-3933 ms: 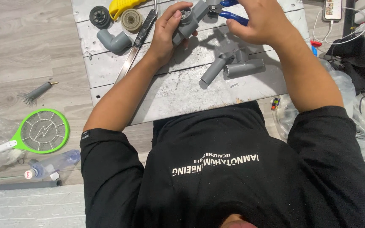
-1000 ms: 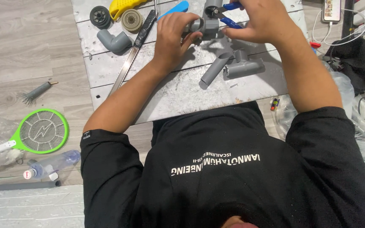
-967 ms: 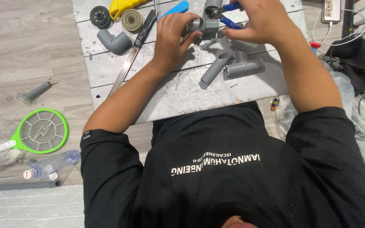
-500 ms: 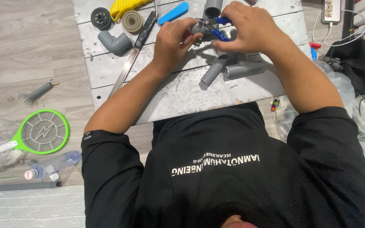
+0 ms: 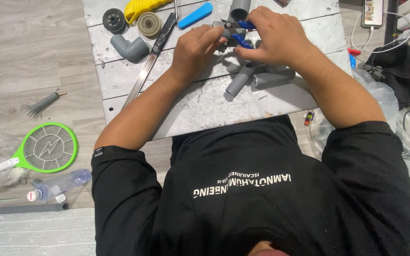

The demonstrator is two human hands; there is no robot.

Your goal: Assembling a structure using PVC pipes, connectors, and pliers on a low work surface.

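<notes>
The right hand gripped the blue-handled pliers, fingers curled around the handles. The pliers lay with their long axis running roughly left to right, nose pointing left toward the left hand. The left-hand fingers pinched a small grey pipe piece at the pliers' nose; the contact point was probably hidden. Both hands worked above the grey board, near a grey pipe fitting.
</notes>
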